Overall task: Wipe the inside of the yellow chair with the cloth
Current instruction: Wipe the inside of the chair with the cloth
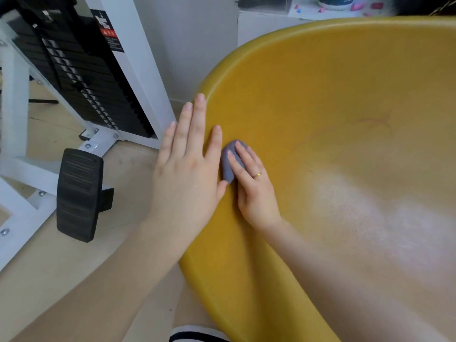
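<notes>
Two hands work at nine o'clock on one yellow chair [320,99]. The left hand [187,169] lies flat on the rim, fingers straight. The right hand [254,186] presses one small grey cloth [228,160] under straight fingers against the inner wall. The cloth looks soft and light, the shell stiff, probably slick.

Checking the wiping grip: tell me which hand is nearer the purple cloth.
Right. The right hand lies on the cloth, fingers pressing it against the yellow chair inner wall. The left hand rests flat on the rim just beside it, thumb near the cloth.
</notes>
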A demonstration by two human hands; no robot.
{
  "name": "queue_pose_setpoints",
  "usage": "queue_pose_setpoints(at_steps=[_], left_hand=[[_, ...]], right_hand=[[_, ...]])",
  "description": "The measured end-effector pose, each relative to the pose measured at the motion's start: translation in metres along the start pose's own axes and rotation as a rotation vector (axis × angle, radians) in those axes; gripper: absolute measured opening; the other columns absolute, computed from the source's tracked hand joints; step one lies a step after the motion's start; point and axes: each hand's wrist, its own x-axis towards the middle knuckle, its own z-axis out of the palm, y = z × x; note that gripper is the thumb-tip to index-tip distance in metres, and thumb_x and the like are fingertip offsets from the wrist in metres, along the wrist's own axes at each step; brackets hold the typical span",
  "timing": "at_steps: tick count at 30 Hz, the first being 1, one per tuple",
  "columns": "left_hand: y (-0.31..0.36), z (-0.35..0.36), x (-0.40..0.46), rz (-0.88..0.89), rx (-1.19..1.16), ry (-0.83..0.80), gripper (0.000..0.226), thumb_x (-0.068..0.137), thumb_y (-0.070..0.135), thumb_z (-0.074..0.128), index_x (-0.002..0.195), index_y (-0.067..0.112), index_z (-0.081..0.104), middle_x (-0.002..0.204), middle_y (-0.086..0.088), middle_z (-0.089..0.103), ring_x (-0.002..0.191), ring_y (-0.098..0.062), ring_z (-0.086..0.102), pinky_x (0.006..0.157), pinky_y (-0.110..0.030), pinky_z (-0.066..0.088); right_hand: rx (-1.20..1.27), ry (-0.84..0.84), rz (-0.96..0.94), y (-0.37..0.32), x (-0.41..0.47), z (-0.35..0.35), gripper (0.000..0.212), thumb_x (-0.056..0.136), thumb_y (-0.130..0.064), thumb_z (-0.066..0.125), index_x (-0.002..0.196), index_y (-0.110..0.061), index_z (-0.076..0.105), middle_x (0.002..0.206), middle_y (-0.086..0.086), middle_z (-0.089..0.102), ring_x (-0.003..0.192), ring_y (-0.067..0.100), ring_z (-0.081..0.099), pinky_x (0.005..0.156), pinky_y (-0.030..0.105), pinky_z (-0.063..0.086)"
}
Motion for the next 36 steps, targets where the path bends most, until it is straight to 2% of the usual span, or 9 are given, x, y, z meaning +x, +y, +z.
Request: queue_pose_setpoints(at_steps=[5,8,10,13,18,22,27,32,36], left_hand=[[0.009,-0.004,0.016,0.001,0.082,-0.043,0.085,0.066,0.038,0.08,0.138,0.007,0.044,0.153,-0.023,0.016,0.142,-0.036,0.019,0.11,-0.04,0.007],[0.019,-0.006,0.028,0.019,0.13,-0.05,0.081,0.069,0.03,0.079,0.137,0.003,0.044,0.153,-0.023,0.018,0.141,-0.035,0.022,0.112,-0.042,0.012],[0.029,-0.008,0.041,0.083,0.153,-0.078,0.076,0.081,0.023,0.069,0.143,-0.002,0.031,0.154,-0.023,0.01,0.143,-0.034,0.015,0.115,-0.043,0.012],[0.041,-0.005,0.071,0.233,0.27,-0.318,0.075,0.097,0.025,0.04,0.146,-0.003,-0.009,0.152,-0.018,-0.024,0.144,-0.029,-0.013,0.116,-0.039,-0.005],[0.049,0.014,0.096,0.274,0.416,-0.439,0.082,0.097,0.038,0.034,0.143,-0.008,-0.016,0.152,-0.021,-0.024,0.143,-0.031,-0.016,0.115,-0.039,-0.006],[0.054,0.021,0.099,0.25,0.374,-0.505,0.087,0.096,0.039,0.034,0.139,-0.01,-0.022,0.15,-0.023,-0.028,0.142,-0.031,-0.02,0.114,-0.039,-0.01],[0.054,0.025,0.101,0.241,0.346,-0.522,0.089,0.096,0.04,0.035,0.137,-0.01,-0.026,0.147,-0.024,-0.032,0.14,-0.033,-0.023,0.114,-0.04,-0.012],[0.056,0.02,0.104,0.23,0.308,-0.515,0.081,0.097,0.031,0.032,0.137,-0.01,-0.026,0.148,-0.023,-0.031,0.141,-0.032,-0.021,0.114,-0.04,-0.011],[0.056,0.021,0.104,0.235,0.311,-0.505,0.079,0.098,0.029,0.033,0.139,-0.01,-0.023,0.148,-0.023,-0.031,0.141,-0.033,-0.02,0.115,-0.041,-0.01]], right_hand=[[-0.116,0.238,0.266,0.051,0.075,-0.019,0.059,0.077,0.012,0.033,0.133,-0.001,0.044,0.142,0.027,0.036,0.134,0.038,0.028,0.111,0.016,0.002],[-0.139,0.257,0.378,0.054,0.088,-0.024,0.066,0.075,0.009,0.029,0.139,-0.005,0.035,0.148,0.022,0.026,0.137,0.041,0.021,0.11,0.021,0.002],[-0.123,0.188,0.316,0.043,0.064,-0.019,0.062,0.077,0.006,0.03,0.138,-0.003,0.036,0.147,0.022,0.029,0.137,0.04,0.022,0.113,0.031,0.008],[-0.109,0.036,0.2,0.026,0.0,-0.01,0.059,0.079,-0.002,0.028,0.137,-0.006,0.041,0.146,0.016,0.033,0.136,0.033,0.023,0.113,0.033,0.013],[-0.178,-0.03,0.138,0.04,-0.011,-0.013,0.054,0.082,-0.001,0.03,0.133,-0.008,0.045,0.142,0.015,0.041,0.133,0.035,0.031,0.113,0.032,0.018],[-0.297,0.141,0.119,0.075,0.05,-0.024,0.055,0.08,0.002,0.031,0.133,-0.002,0.043,0.14,0.024,0.041,0.13,0.043,0.035,0.111,0.042,0.024],[-0.477,0.372,0.126,0.1,0.099,-0.044,0.058,0.075,0.008,0.035,0.131,-0.003,0.048,0.138,0.023,0.044,0.128,0.045,0.035,0.107,0.04,0.029],[-0.382,0.154,0.034,0.095,0.043,-0.03,0.058,0.08,0.006,0.03,0.136,-0.005,0.04,0.144,0.016,0.034,0.136,0.037,0.023,0.113,0.037,0.017],[-0.409,-0.026,-0.052,0.107,-0.008,-0.034,0.057,0.083,0.005,0.025,0.136,-0.012,0.036,0.144,0.008,0.032,0.136,0.031,0.024,0.111,0.035,0.022]])
